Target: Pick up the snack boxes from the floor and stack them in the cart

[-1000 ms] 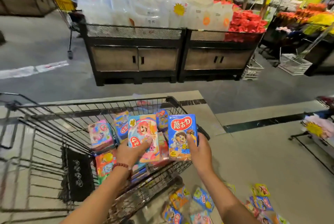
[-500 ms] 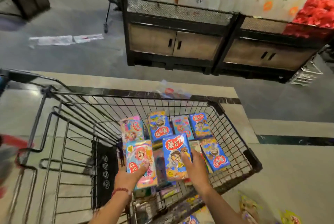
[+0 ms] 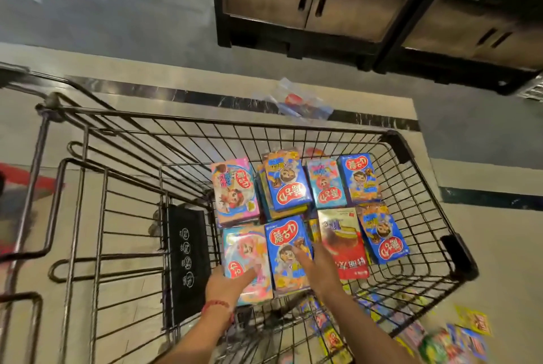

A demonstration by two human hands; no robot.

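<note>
A wire shopping cart [image 3: 411, 163] fills the middle of the view with several snack boxes lying flat inside. My left hand [image 3: 226, 285] holds a pink and pale-blue snack box [image 3: 244, 255] at its near end, low in the cart. My right hand [image 3: 317, 266] holds a blue snack box [image 3: 286, 246] beside it, fingers along its right edge. Behind them lie a pink box [image 3: 235, 190], blue boxes [image 3: 289, 184], and a red box [image 3: 343, 243]. More snack boxes [image 3: 458, 337] lie scattered on the floor at the lower right.
A dark display stand with cupboard doors [image 3: 308, 2] stands beyond the cart. A clear plastic wrapper [image 3: 296, 102] lies on the floor past the cart's far rim. The cart's folded child seat with a black flap [image 3: 188, 260] is at the left.
Both hands have lowered the two boxes from above the rim down into the cart, onto the pile. The camera has tilted downward and moved closer.
</note>
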